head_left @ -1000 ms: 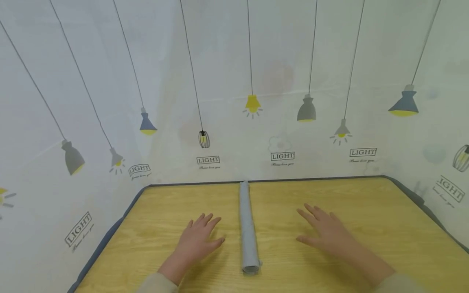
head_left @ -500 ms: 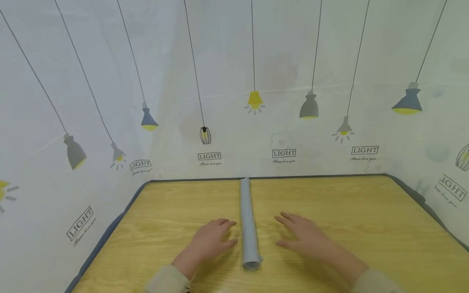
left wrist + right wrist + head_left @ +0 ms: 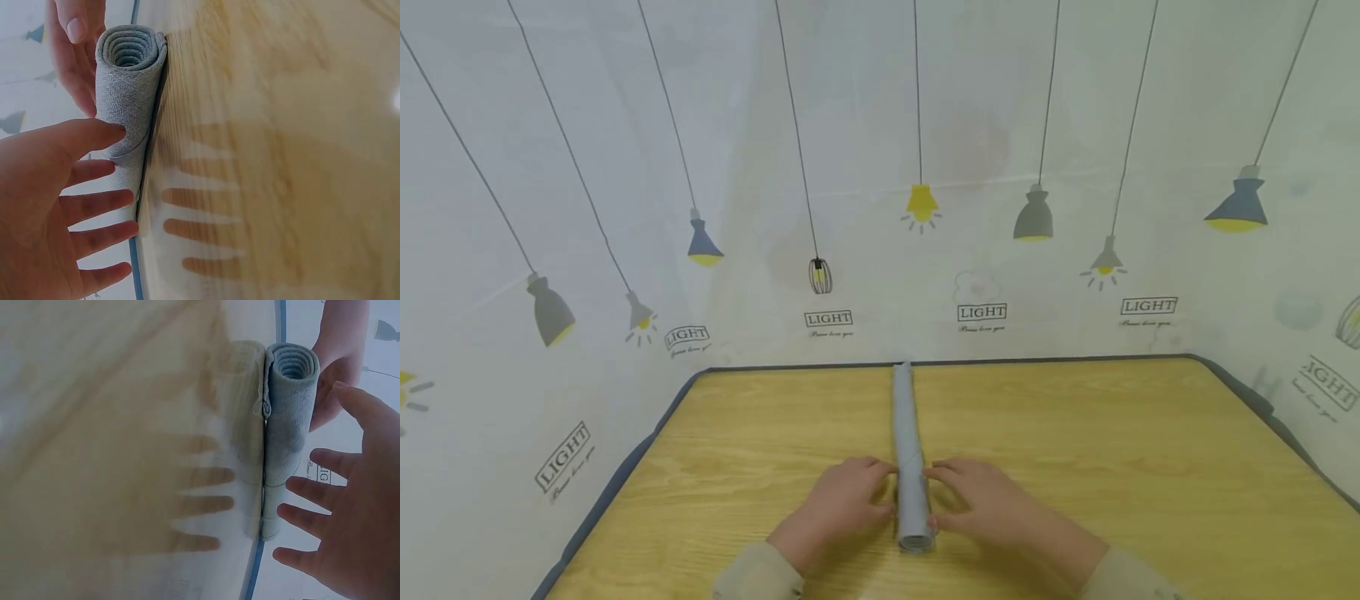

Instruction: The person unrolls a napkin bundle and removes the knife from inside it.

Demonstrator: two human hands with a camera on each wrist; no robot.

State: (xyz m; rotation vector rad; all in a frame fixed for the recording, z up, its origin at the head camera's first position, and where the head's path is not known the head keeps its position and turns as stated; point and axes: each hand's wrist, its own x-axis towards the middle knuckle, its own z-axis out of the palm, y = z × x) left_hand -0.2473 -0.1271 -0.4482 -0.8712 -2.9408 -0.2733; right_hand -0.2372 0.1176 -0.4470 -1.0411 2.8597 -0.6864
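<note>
At the left of the head view, over the lower-left part of the table (image 3: 715, 467), the left hand (image 3: 842, 502) has come in from well apart to the near half of the rolled grey cloth (image 3: 913, 496). Its fingers are fairly straight and spread, so nothing is clenched; in the left wrist view the thumb tip overlaps the roll, but whether it touches I cannot tell. In the lower centre, the roll lies lengthwise on the table just where it lay a second ago, its coiled near end facing the camera and its far end at the dark table edging (image 3: 805, 366). To its right, the right hand (image 3: 992, 504) has drawn in as well, fingertips just beside the roll's right side; the right wrist view shows these fingers extended and not wrapped round the cloth, with contact again unclear. For the work in hand, the change seems to be one of position only: the near half now sits between both hands, while the cloth itself remains rolled up and ungrasped.
</note>
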